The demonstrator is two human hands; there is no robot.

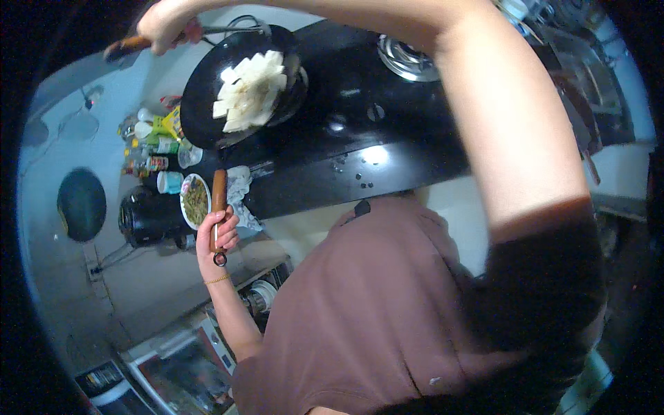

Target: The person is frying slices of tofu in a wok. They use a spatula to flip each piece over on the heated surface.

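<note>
My left hand [220, 234] is closed round the brown wooden handle [219, 190] of a black wok [207, 83]. White rectangular slices that look like tofu [252, 90] lie overlapping in the wok. My right arm reaches across the top of the view. Beyond the wok's far side, my right hand [169, 28] is wrapped round the wooden handle of a metal cooking utensil [232, 30]. The metal shaft extends over the wok's upper rim; I cannot make out the shape of its head.
The wok is over a black glossy stove [387, 131] with a second burner [408, 59]. Left of the wok handle sits a white plate [187, 214] of greenish shredded food, near a crumpled cloth [240, 190]. Bottles [142, 149], a white-and-blue cup [169, 182] and a black appliance [143, 216] crowd the left.
</note>
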